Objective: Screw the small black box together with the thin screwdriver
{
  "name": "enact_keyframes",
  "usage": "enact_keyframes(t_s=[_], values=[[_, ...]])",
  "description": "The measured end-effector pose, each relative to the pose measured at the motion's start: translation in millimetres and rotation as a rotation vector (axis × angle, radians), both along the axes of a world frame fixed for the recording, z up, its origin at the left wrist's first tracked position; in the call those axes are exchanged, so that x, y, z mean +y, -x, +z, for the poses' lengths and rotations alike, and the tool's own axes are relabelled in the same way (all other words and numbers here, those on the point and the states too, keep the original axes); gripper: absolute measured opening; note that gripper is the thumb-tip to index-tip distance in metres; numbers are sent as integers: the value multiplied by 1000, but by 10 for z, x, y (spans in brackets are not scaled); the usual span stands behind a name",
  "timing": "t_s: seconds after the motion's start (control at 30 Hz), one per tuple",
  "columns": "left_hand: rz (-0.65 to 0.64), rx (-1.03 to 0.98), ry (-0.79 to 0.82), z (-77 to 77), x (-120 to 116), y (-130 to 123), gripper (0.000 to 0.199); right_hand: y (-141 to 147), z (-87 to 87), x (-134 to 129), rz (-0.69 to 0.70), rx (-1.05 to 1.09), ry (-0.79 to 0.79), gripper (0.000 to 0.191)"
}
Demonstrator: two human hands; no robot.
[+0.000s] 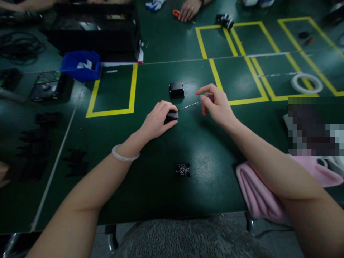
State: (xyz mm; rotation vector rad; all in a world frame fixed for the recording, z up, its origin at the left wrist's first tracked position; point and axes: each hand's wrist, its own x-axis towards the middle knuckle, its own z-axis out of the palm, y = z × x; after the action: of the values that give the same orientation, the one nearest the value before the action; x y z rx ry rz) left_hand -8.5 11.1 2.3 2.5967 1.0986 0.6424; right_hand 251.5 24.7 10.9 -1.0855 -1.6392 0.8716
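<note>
My left hand [159, 120] is wrapped round a small black part [172, 116] on the green table. In my right hand [215, 104] is a screwdriver [190, 105], its handle mostly hidden by the fingers; the thin metal shaft points left and its tip meets the black part near my left thumb and fingers. Just beyond the hands sits another black part [176, 90], upright and untouched. Nearer to me lies a small black tray [189, 173] holding several silver screws [182, 169].
A blue bin [80, 66] and a large black housing [94, 32] stand at the upper left. Black parts [33, 143] lie at the left. White tape [306, 83] and pink cloth [258, 190] are on the right. Another person's hand [189, 10] rests across the table.
</note>
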Motion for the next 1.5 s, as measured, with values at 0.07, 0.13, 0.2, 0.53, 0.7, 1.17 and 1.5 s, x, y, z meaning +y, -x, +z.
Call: enact_keyframes(t_s=[0.07, 0.13, 0.2, 0.53, 0.7, 1.17, 1.5], values=[[-1, -2, 1, 0, 0, 0, 29, -2, -8, 7, 0, -5, 17, 17], [1, 1, 7, 4, -1, 0, 29, -6, -16, 15, -3, -22, 37, 23], [6, 3, 15, 9, -2, -1, 30, -10, -23, 19, -5, -41, 53, 29], [4, 2, 18, 10, -5, -2, 29, -9, -19, 13, 12, -24, -3, 18], [0, -1, 1, 6, -1, 1, 30, -18, -28, 24, 7, -47, 31, 25], [5, 4, 6, 0, 2, 4, 29, -9, -1, 5, -3, -60, 33, 22], [6, 4, 6, -5, -4, 6, 29, -3, 24, -8, 8, -66, 3, 13]])
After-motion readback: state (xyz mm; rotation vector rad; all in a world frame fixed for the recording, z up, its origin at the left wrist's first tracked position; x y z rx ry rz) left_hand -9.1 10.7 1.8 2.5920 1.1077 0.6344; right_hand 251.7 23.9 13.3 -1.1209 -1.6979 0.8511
